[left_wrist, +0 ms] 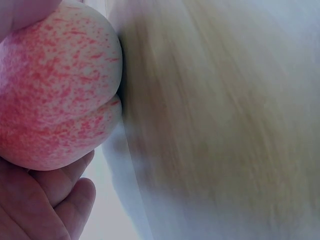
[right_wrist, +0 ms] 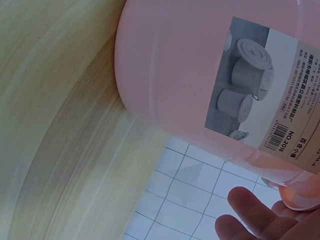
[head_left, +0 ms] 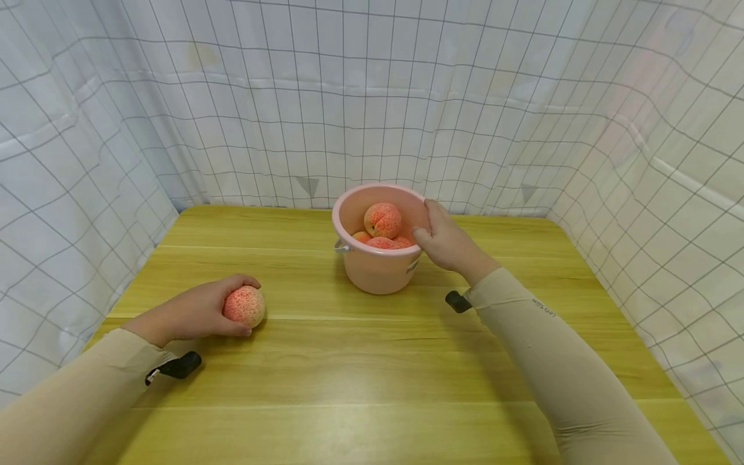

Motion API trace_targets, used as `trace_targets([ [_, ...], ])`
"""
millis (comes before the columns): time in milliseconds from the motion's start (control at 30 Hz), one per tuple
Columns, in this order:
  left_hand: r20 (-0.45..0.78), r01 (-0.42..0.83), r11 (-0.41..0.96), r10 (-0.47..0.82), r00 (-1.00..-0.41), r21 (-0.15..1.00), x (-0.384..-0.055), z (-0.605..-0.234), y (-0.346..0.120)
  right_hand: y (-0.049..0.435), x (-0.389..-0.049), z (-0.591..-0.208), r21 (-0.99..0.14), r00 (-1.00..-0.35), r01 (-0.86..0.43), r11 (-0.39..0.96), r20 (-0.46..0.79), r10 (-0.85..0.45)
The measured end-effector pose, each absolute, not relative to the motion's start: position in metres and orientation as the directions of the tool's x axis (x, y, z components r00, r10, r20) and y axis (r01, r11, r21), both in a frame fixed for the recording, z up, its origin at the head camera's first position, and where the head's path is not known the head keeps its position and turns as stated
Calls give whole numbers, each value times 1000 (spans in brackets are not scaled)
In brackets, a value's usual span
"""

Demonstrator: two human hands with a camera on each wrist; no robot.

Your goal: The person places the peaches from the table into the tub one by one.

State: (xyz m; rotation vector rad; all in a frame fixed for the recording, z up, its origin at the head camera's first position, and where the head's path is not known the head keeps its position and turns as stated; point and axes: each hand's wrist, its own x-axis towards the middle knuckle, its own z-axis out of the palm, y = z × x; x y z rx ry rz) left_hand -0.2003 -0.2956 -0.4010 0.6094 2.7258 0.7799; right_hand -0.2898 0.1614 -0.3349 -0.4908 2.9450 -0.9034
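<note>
My left hand (head_left: 200, 309) holds a red-speckled, pale peach (head_left: 245, 307) low at the left of the wooden table, thumb on the near side and fingers on the far side. Up close in the left wrist view, the crease of this peach (left_wrist: 60, 95) faces the tabletop. A pink bucket (head_left: 379, 271) stands upright near the middle of the table, with several peaches (head_left: 383, 220) inside. At its right side my right hand (head_left: 449, 242) grips the rim, thumb over the inside. A printed label (right_wrist: 265, 90) shows on the bucket's wall in the right wrist view.
The wooden table (head_left: 349, 368) reaches back to a white grid-patterned curtain (head_left: 383, 103), which also hangs at both sides. A white handle piece (head_left: 341, 247) sticks out at the bucket's left. Black wrist-camera mounts (head_left: 181, 365) hang under both sleeves.
</note>
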Motion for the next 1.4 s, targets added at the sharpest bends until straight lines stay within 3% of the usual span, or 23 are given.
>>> trace_targets([
  [700,-60,345,748,454,-889,567,-204,-394,-288,161,-290,-334,-561,-953,-278,780,62,-295],
  [1400,62,417,692,476,-877,589,-224,-346,-253,162,-291,-336,-570,-953,-276,774,60,-296],
])
